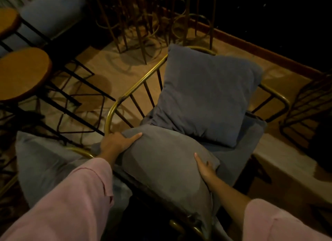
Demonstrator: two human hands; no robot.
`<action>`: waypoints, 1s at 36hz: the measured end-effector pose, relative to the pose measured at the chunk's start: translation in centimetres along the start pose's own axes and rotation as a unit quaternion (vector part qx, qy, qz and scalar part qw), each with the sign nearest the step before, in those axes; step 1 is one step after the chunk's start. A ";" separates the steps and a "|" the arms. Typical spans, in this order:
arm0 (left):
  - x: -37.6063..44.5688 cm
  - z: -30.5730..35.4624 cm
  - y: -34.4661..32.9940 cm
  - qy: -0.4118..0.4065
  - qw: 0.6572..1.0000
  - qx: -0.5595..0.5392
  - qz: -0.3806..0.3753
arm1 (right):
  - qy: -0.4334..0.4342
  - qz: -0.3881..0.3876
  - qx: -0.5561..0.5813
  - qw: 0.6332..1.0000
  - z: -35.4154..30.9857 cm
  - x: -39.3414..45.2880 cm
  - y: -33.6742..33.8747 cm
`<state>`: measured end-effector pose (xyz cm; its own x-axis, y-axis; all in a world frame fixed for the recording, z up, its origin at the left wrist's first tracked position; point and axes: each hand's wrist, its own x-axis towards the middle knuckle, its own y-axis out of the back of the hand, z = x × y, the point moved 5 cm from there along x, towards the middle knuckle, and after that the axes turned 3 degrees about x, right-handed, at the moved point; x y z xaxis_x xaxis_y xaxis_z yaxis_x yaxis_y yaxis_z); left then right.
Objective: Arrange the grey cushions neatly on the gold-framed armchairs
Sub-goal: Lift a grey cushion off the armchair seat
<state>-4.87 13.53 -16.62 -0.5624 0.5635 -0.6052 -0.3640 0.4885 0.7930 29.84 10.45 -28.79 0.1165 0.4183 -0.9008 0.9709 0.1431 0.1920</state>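
A gold-framed armchair [115, 104] with a grey seat pad stands in the middle of the dim view. One grey cushion [206, 95] leans upright against its far side. A second grey cushion [161, 161] rests over the chair's near rail. My left hand [116, 142] grips this near cushion's left edge, thumb on top. My right hand [206, 169] holds its right edge, fingers pressed into the fabric. A third grey cushion [45, 165] lies on another gold-framed chair at lower left, partly hidden by my pink sleeve.
Two round wooden stools [23, 73] on black metal legs stand at the left. Gold bar-stool legs [143, 25] cluster at the back. A black wire frame [309, 104] sits at the right edge. A dark wall with a wooden skirting runs along the right.
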 end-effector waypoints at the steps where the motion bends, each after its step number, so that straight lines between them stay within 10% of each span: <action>1: 0.4 0.3 -0.1 0.013 1.000 0.013 -0.008 | -0.006 0.001 0.009 1.000 0.1 0.3 0.1; 14: 1.0 2.5 0.6 0.047 0.997 0.022 -0.065 | -0.124 -0.125 0.106 0.979 1.1 0.6 1.4; 36: -16.8 -6.0 2.6 -0.047 0.965 -0.115 0.232 | 0.174 -0.177 0.083 0.965 0.0 -16.3 8.1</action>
<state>-0.81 1.27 -3.99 -0.6383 0.7495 -0.1755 -0.2506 0.0133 0.9680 35.78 4.77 -12.56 -0.2784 0.6498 -0.7073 0.9604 0.1992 -0.1949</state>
